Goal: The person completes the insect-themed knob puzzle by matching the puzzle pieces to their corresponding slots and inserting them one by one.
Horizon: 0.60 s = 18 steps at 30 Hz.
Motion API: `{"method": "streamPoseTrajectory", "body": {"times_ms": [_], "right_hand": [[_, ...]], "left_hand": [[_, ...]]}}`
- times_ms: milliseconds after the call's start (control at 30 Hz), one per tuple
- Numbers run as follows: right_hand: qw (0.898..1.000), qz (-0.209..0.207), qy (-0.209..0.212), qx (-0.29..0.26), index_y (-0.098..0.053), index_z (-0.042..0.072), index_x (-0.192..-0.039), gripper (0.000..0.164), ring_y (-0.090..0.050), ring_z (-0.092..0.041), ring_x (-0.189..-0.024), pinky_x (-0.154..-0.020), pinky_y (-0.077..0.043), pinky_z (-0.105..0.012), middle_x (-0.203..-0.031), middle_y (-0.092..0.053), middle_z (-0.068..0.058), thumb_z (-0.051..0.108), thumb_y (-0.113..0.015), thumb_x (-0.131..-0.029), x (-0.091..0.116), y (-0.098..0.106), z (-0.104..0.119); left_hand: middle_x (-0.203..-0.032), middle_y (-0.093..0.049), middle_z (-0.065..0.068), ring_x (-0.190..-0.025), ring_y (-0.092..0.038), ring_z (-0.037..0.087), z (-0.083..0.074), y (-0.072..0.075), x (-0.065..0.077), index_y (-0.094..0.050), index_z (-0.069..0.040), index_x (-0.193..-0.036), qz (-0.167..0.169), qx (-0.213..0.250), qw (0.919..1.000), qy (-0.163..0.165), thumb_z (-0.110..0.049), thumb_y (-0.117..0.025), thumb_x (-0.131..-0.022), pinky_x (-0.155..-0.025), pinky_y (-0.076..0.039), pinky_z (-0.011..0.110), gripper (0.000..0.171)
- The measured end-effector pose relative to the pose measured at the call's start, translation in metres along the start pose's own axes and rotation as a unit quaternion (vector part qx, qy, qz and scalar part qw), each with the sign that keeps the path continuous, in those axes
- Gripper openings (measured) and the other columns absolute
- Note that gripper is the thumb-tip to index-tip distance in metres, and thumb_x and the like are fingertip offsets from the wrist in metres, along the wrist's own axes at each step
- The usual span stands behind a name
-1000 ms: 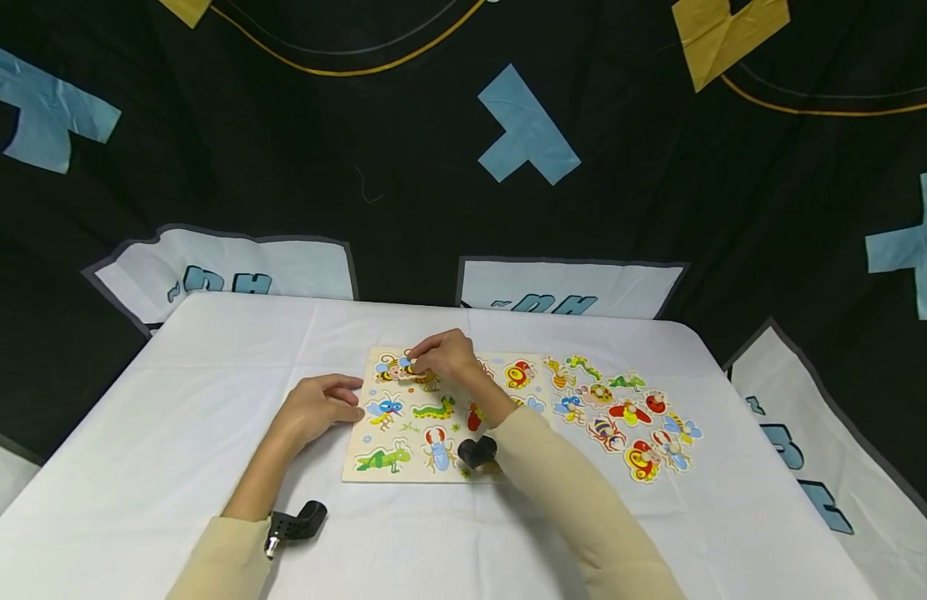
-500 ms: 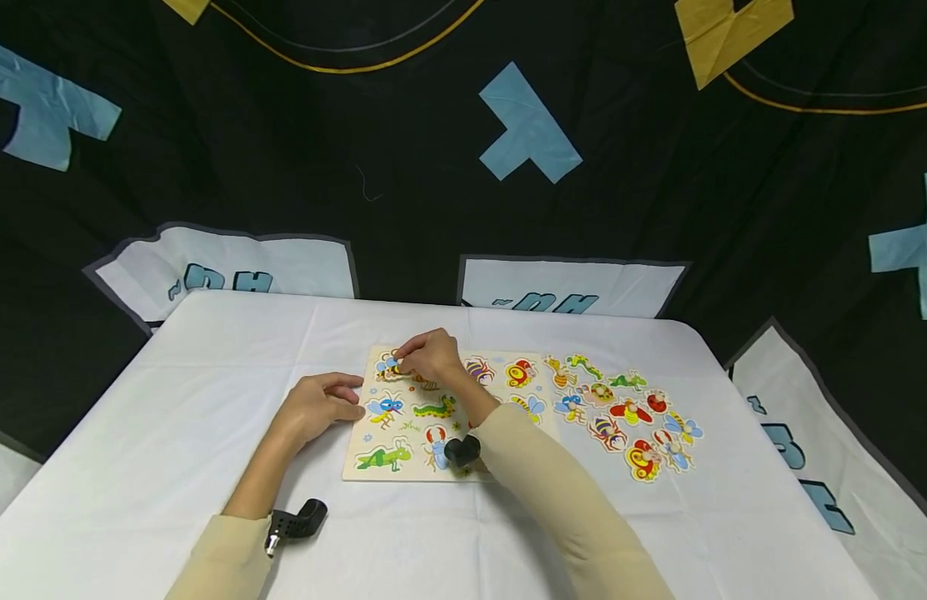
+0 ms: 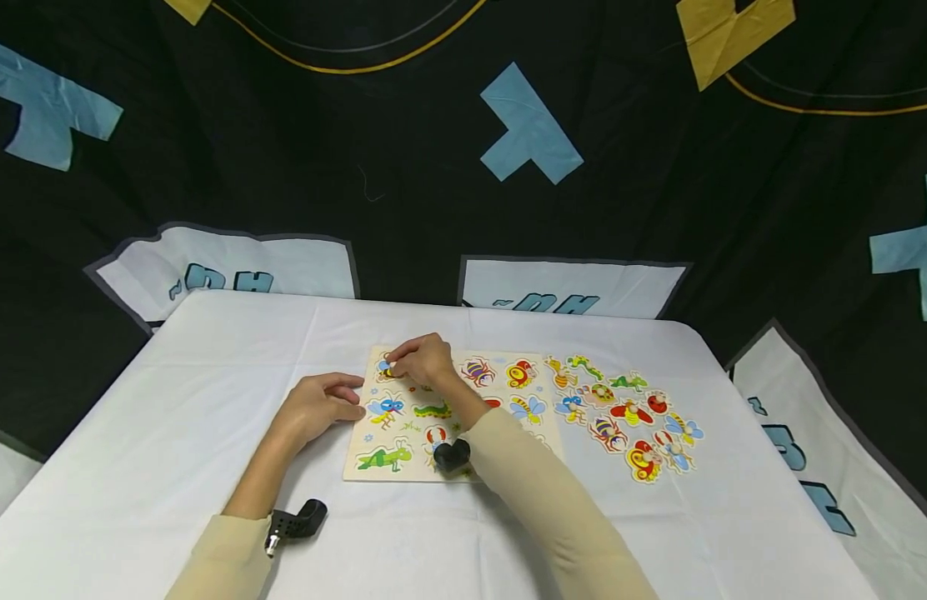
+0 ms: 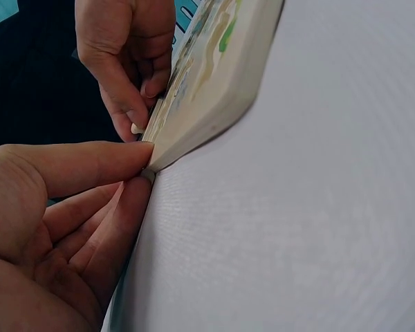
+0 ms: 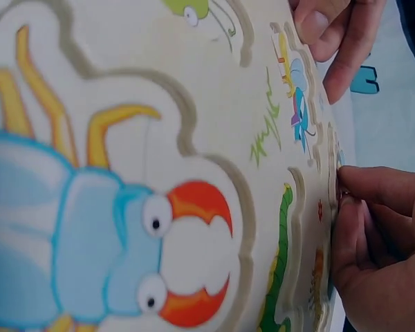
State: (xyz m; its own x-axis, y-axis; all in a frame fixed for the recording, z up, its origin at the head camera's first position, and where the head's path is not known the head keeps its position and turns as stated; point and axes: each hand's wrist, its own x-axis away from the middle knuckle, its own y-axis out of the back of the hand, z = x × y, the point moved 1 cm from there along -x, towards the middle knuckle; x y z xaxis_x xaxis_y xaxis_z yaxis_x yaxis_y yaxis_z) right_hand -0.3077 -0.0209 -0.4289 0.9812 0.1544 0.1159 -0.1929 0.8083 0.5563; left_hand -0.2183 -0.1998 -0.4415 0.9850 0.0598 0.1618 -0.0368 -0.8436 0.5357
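Observation:
Near the top left of a wooden insect puzzle board, my right hand pinches a bee puzzle piece between thumb and fingertips. The piece lies over the bee's place there; whether it sits fully in the recess I cannot tell, as the fingers cover part of it. My left hand touches the board's left edge with thumb and forefinger extended. In the right wrist view, the printed stag beetle and green caterpillar show in their shallow recesses.
Several loose insect pieces lie right of the board, among them a spider piece, a snail-like red and yellow piece and a ladybird piece. A white cloth covers the table. Dark fabric hangs behind.
My right hand has moved left along the board's top row, bringing the bee piece over the bee's place. More of the printed insects to its right shows. The left hand has stayed put.

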Motion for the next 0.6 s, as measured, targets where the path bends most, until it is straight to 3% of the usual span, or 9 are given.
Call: {"method": "streamPoseTrajectory", "body": {"times_ms": [433, 600], "right_hand": [[0.999, -0.003, -0.036, 0.000, -0.083, 0.020, -0.084, 0.009, -0.056, -0.008, -0.076, -0.050, -0.037, -0.022, -0.089, -0.077, 0.006, 0.012, -0.082, -0.080, -0.0023, -0.0110, 0.0016], [0.999, -0.006, -0.038, 0.010, -0.083, 0.022, -0.085, 0.007, -0.057, -0.009, -0.084, -0.054, -0.039, -0.022, -0.094, -0.077, 0.007, 0.016, -0.083, -0.081, -0.0006, -0.0087, 0.0029]], "left_hand": [[-0.099, -0.071, 0.007, -0.088, -0.061, 0.018, -0.0001, 0.0015, 0.0029, -0.065, -0.005, -0.132, 0.006, 0.014, 0.9999, -0.004, -0.014, -0.084, -0.079, -0.074, -0.048, 0.028, 0.057], [-0.098, -0.070, 0.007, -0.088, -0.061, 0.019, -0.0008, 0.0008, 0.0030, -0.066, -0.004, -0.132, 0.002, 0.012, 0.9999, -0.007, -0.014, -0.084, -0.079, -0.073, -0.048, 0.028, 0.057]]}}
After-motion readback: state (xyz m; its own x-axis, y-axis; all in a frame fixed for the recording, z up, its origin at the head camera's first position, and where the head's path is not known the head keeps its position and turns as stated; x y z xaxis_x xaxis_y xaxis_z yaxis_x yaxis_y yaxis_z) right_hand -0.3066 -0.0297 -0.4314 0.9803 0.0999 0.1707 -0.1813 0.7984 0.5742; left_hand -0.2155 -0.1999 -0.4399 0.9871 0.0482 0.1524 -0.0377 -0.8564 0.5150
